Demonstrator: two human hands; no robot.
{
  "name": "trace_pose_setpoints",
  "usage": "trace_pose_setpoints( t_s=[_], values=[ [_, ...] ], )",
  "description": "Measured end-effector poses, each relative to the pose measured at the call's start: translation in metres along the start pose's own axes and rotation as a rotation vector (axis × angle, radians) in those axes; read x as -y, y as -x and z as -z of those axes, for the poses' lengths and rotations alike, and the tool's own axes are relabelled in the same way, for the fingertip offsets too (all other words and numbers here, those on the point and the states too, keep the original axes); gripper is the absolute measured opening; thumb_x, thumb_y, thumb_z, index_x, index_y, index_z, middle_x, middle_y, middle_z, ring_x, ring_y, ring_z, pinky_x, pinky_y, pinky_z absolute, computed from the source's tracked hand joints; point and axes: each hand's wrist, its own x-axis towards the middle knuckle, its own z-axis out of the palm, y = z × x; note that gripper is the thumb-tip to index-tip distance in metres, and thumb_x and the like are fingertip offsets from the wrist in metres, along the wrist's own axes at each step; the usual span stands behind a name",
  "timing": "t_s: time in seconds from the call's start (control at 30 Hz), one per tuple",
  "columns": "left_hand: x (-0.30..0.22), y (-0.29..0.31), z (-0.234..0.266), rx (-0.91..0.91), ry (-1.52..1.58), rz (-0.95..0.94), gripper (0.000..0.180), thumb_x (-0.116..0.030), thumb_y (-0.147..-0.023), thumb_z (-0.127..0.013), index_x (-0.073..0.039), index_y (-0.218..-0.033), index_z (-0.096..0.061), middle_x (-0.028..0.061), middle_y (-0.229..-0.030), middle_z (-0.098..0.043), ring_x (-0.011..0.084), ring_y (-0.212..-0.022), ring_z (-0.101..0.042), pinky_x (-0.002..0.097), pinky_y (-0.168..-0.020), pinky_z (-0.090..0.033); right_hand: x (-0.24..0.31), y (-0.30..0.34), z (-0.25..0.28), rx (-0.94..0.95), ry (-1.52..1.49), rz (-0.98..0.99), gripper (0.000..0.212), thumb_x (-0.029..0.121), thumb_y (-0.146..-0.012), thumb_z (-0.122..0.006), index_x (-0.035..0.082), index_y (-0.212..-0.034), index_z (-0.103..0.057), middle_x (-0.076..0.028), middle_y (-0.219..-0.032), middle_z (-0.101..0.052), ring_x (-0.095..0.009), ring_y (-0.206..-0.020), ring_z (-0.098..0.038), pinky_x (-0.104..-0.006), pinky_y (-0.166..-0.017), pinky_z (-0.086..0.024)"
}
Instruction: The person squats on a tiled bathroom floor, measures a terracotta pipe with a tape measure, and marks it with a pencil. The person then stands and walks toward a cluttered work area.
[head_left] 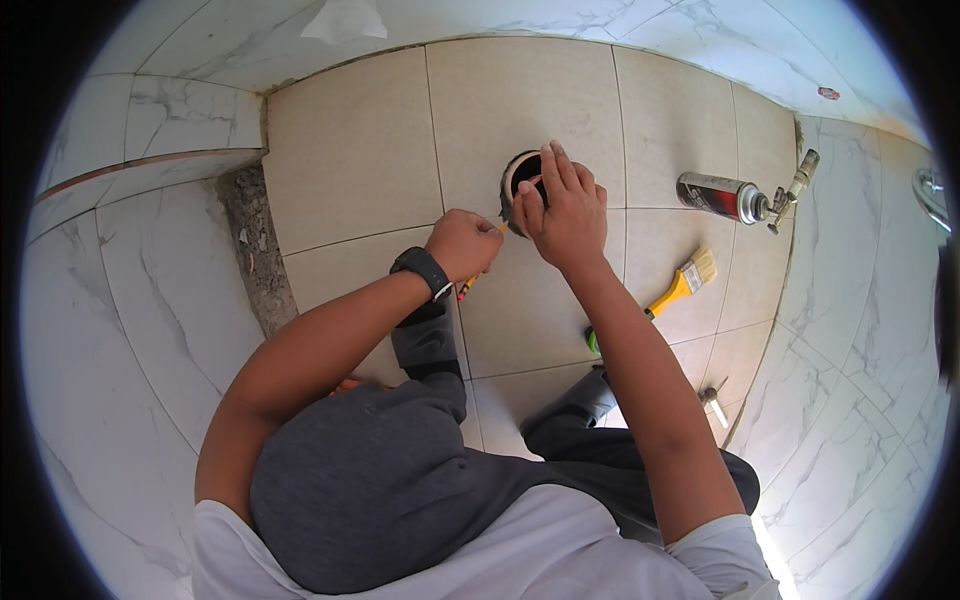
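The round pipe opening point(522, 172) sits in the beige tiled floor point(350, 160). The right hand point(562, 208) lies over it, fingers loose, gripping nothing. The left hand point(462, 243) is clenched on an orange tool point(468, 284). A yellow paintbrush point(682, 283) and a gas torch can point(722, 196) lie near.

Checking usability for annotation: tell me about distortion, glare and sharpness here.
Head view: fisheye bends the tile joints toward a black rim; bright glare at the lower right edge; left hand, right hand and floor drain pipe look sharp; paintbrush and gas canister are clear.
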Motion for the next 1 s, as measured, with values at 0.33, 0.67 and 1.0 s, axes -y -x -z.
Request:
trace_pose_setpoints(
  t_s=[0.33,0.67,1.0],
  values=[
    [-0.037,-0.009,0.010,0.012,0.129,0.010,0.030,-0.020,-0.090,-0.064,0.008,-0.100,-0.071,0.0093,-0.077,-0.069,0.0155,-0.057,-0.065,0.0287,-0.050,-0.052,0.000,0.000,0.001,-0.006,-0.004,-0.004,0.058,0.043,-0.099,-0.058,0.002,-0.140,-0.058,-0.014,-0.145,-0.059,-0.030,-0.124,-0.057,-0.0454,-0.096,-0.045],
    [-0.007,-0.008,-0.002,0.048,-0.025,0.104,0.029,-0.018,-0.090,-0.064,0.008,-0.099,-0.072,0.0099,-0.077,-0.070,0.0166,-0.057,-0.065,0.0290,-0.051,-0.052,0.000,0.000,0.000,-0.023,-0.004,0.008,0.058,0.043,-0.098,-0.059,0.002,-0.139,-0.059,-0.014,-0.145,-0.059,-0.030,-0.125,-0.057,-0.0457,-0.096,-0.045],
    [-0.039,-0.015,0.007,-0.017,0.105,-0.025,0.029,-0.017,-0.090,-0.064,0.009,-0.101,-0.071,0.0110,-0.074,-0.068,0.0169,-0.057,-0.064,0.0298,-0.052,-0.051,0.001,0.000,0.001,0.003,0.000,-0.012,0.057,0.042,-0.098,-0.058,0.003,-0.140,-0.058,-0.013,-0.146,-0.058,-0.029,-0.126,-0.057,-0.0455,-0.096,-0.045]
  ],
)
